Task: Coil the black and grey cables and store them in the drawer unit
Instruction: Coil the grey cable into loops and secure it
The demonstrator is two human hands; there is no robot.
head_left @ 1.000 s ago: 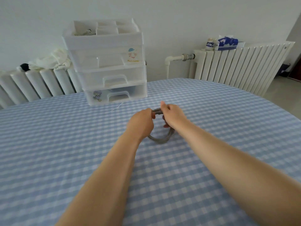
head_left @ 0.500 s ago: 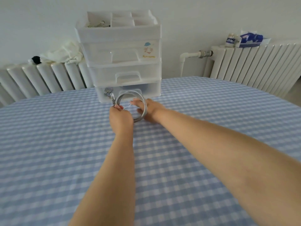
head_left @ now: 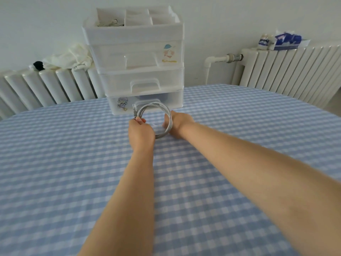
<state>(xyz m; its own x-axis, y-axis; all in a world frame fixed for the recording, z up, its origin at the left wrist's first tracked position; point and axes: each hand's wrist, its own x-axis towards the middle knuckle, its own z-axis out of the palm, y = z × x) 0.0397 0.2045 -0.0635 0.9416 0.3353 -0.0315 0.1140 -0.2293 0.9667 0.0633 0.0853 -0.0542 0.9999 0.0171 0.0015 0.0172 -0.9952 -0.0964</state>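
Note:
The grey cable point(head_left: 156, 106) is wound into a round coil and held upright just in front of the drawer unit's bottom drawer. My left hand point(head_left: 141, 133) pinches the coil's left side near its clear plug end. My right hand point(head_left: 177, 124) grips the coil's right side. The white translucent drawer unit point(head_left: 140, 78) stands at the table's far edge with three shut drawers and an open top tray with dividers. No black cable shows on the table.
A blue-and-white checked cloth covers the table point(head_left: 73, 163). White radiators stand behind, the left one point(head_left: 46, 85) bearing a pale cloth point(head_left: 70, 57), the right one point(head_left: 291, 71) bearing a tissue pack point(head_left: 286, 40). The top tray holds some small items point(head_left: 108, 24).
Both hands lifted the grey coil from low over the table and carried it forward to the front of the bottom drawer. The coil now stands upright, facing me.

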